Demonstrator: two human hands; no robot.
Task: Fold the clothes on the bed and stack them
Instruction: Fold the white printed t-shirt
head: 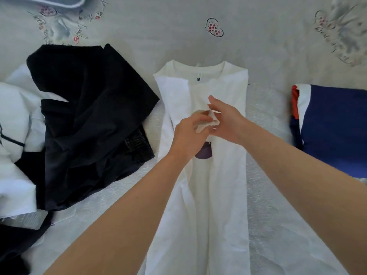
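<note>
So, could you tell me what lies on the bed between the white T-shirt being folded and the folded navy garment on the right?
Nothing: the head view shows only bare pale bedcover between the white T-shirt and the navy garment.
</note>
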